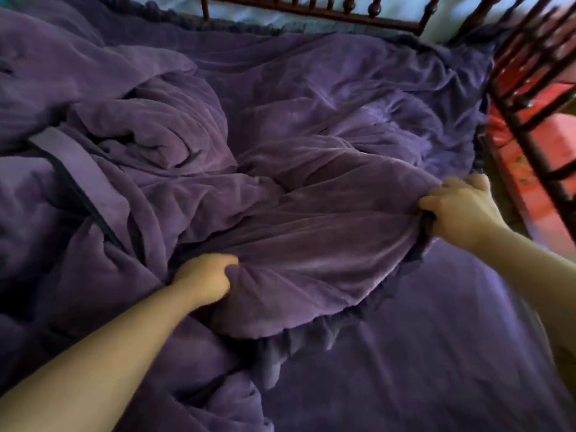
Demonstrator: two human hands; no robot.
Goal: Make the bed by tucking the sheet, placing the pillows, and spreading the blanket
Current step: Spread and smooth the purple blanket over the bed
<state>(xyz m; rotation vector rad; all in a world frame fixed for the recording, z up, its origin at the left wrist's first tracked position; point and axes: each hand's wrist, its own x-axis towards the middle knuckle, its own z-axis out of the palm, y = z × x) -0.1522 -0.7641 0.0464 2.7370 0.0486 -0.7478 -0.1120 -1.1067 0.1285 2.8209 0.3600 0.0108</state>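
- We grip the blanket [311, 219] with both hands along its ruffled edge, which curves between them.
- Our left hand [207, 283] has its fingers curled into a bunched fold of the plush cloth, near the middle of the blanket's near edge.
- Our right hand [458, 210] clutches the same edge further along, at the blanket's side nearest the footboard [530, 73]; its fingers wrap over the top of the fold.
- We judge that the two holds are set apart so the edge between them can be drawn taut and the heap pulled open; one hold alone would only drag a bundle.
- The blanket lies crumpled in deep folds across most of the bed, piled thickest left of our left hand, where a flat band with a dark seam [74, 173] runs through the heap.
- On our side of the ruffle, the sheet [436, 338] lies bare and fairly smooth; whether it is tucked at the sides we cannot tell.
- No pillows are in view, so we judge that step either undone or out of frame.
- Beyond the blanket, a dark turned-wood rail [311, 10] closes the far side of the bed; something red [530, 169] shows through the footboard bars, too blurred to name.
- No containers show here.
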